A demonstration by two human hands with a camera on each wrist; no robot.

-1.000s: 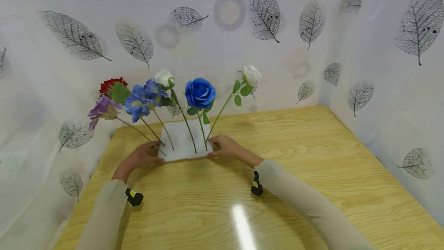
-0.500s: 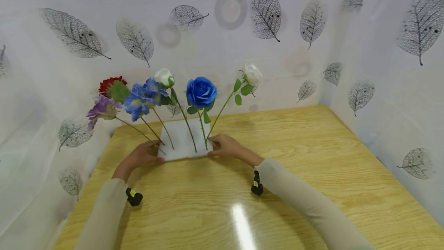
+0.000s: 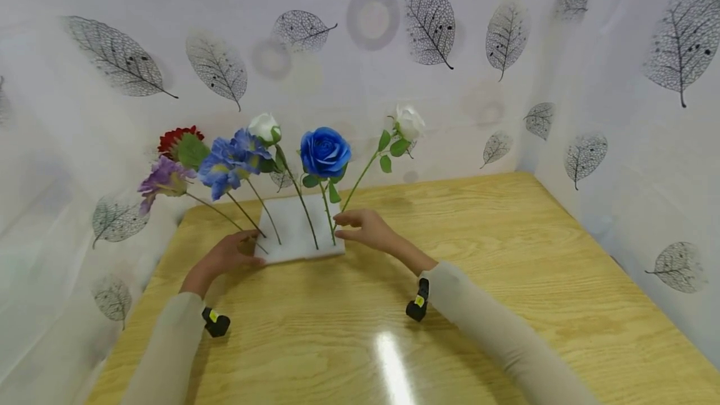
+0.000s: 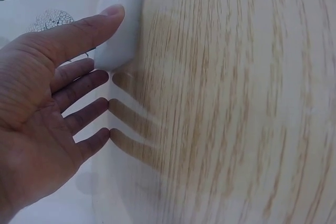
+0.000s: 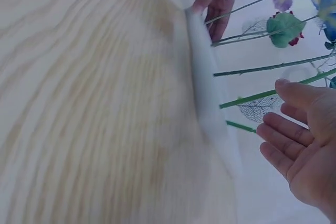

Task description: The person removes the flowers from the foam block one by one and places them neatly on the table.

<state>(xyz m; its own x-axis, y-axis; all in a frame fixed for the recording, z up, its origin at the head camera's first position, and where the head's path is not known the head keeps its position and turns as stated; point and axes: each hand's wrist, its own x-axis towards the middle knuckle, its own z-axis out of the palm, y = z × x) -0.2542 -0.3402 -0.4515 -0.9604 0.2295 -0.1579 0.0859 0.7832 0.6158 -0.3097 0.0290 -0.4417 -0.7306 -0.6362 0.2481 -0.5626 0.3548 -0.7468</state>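
Note:
A white foam-like block (image 3: 295,236) stands on the wooden table with several artificial flowers stuck in it: a red flower (image 3: 170,142), a purple flower (image 3: 164,181), blue iris-like blooms (image 3: 233,161), a white rosebud (image 3: 264,128), a blue rose (image 3: 325,151) and a white rose (image 3: 409,121). My left hand (image 3: 226,254) holds the block's left end; its thumb (image 4: 97,30) lies on the block's side in the left wrist view. Off the block's right end, my right hand (image 5: 310,140) has relaxed, apart fingers close to the green stems (image 5: 252,98).
The wooden table (image 3: 478,255) extends to the right and toward me. A pale curtain (image 3: 337,74) printed with skeleton leaves hangs behind and at both sides, with the tall blooms close in front of it. A black wrist device (image 3: 417,308) sits at the right sleeve.
My right hand has let go of the block's right edge and risen slightly toward the stems. My left hand stays at the left end, and the flowers stand as before.

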